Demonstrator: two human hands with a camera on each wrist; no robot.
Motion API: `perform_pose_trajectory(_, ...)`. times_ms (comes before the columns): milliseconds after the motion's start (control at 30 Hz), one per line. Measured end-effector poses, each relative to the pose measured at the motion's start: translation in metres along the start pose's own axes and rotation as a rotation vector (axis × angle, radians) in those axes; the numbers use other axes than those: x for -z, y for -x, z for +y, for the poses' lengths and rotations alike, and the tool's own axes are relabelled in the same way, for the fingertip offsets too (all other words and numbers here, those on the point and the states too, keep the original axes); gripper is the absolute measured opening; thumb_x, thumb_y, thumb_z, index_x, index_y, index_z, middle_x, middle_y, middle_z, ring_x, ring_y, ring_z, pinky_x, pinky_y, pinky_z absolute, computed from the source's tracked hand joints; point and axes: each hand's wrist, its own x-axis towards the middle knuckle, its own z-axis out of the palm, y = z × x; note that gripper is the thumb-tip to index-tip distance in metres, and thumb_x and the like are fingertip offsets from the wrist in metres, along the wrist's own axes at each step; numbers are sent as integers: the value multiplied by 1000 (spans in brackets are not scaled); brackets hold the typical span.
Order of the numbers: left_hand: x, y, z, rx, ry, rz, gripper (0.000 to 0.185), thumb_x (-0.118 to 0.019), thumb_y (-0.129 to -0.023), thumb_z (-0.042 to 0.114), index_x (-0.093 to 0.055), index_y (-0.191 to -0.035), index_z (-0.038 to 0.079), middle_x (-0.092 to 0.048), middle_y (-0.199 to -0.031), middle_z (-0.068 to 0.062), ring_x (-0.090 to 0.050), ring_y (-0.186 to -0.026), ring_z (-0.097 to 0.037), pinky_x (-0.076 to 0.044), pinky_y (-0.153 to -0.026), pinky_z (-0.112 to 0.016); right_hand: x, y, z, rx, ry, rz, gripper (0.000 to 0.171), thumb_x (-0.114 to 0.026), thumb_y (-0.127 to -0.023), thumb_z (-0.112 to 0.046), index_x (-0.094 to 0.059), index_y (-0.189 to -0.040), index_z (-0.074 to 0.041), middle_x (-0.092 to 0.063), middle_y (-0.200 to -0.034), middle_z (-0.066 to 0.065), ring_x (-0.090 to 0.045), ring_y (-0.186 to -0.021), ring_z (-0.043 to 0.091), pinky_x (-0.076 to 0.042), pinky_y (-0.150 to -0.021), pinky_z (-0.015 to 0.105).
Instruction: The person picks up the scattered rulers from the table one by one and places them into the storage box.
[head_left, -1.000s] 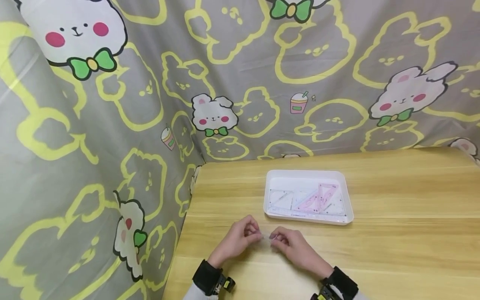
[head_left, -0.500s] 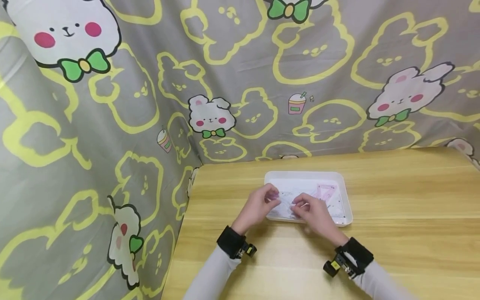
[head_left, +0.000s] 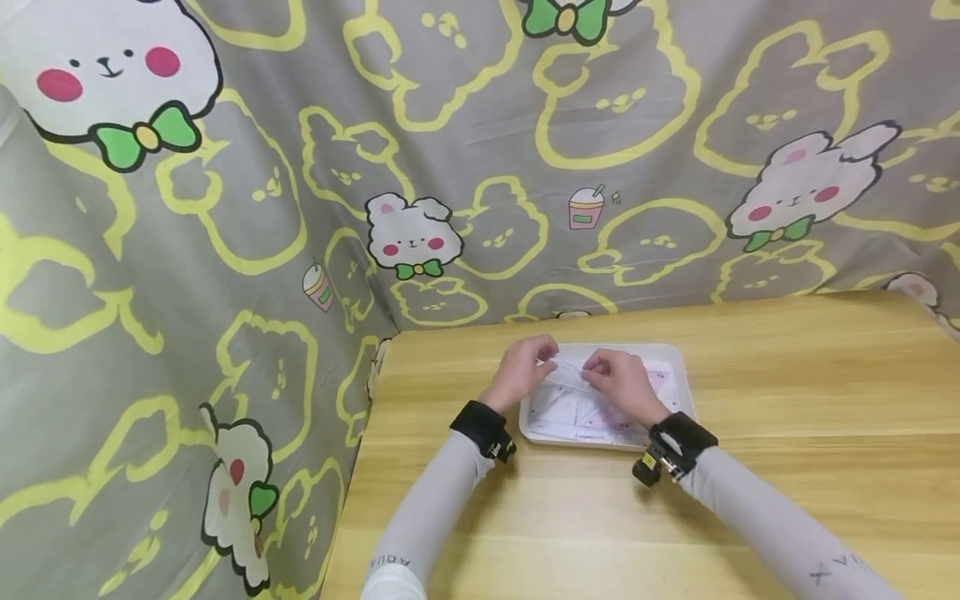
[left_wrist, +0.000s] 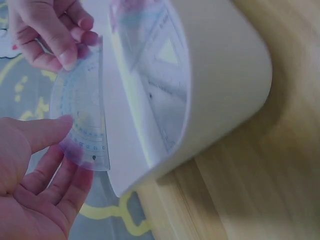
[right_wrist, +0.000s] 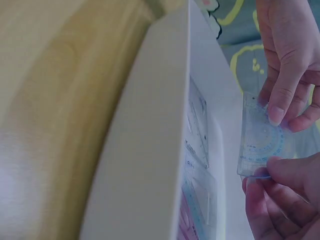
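A clear plastic protractor (left_wrist: pixel 85 102) with blue markings is held in the air between my hands, over the back left part of a white tray (head_left: pixel 678 367). My left hand (head_left: pixel 519 372) pinches one end of it between thumb and fingers. The other end is pinched by my right hand (head_left: pixel 621 382). In the left wrist view, the protractor's straight edge faces the tray. Clear set squares (left_wrist: pixel 167 55) lie inside the tray, along with a pink triangle (head_left: pixel 660 379). My right forearm and hand hide part of the tray's contents.
The tray stands on a wood-grain table (head_left: pixel 787 400). Behind and to the left hangs a grey curtain (head_left: pixel 480 167) with cartoon animals. Straps with small cameras (head_left: pixel 648 471) sit on both wrists.
Both hands have moved away from me, from the table in front of the tray to above its back left part, carrying the protractor between them.
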Motion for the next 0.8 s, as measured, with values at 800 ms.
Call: perform_pose_trajectory(800, -26, -15, -9, 103, -650, -34, 34, -80, -93, 33, -73, -120, 13, -65, -118, -7, -58, -108, -24, -48, -92, -37, -28, -31, 22, -25, 30, 44, 9, -77, -89, 0, -75, -97, 4, -77, -91, 19, -72, -85, 35, -56, -83, 50)
